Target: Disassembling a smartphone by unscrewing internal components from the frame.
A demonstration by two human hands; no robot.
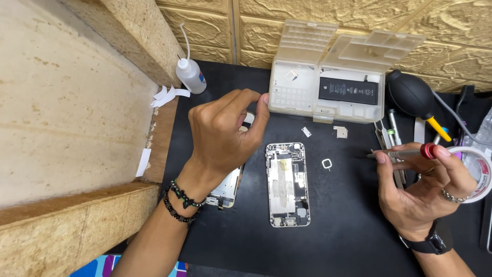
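Black matting covers the bench, hemmed by a stone-look ledge on the left and a yellow embossed wall at the far side. Nearest me, my right hand sits low at the right with its fingers curled around a screwdriver, the red-capped shaft lying level and its tip pointing left, parked clear of the work, I'd judge. Left of it, at centre, the opened phone lies flat with its insides up, so the parts stay reachable from above. A screen panel rests just left of the phone, half hidden under my left wrist. My left hand hovers over the panel's far end, thumb and fingers pinched together; whether something small sits between them I cannot tell. A small white ring and two loose metal bits lie right of the phone, kept apart on the dark mat where they show. Farther back stands a lidded parts box, open, with a black battery in its right tray. A blower lies far right, a squeeze bottle far left, and a tape roll sits at the right edge.
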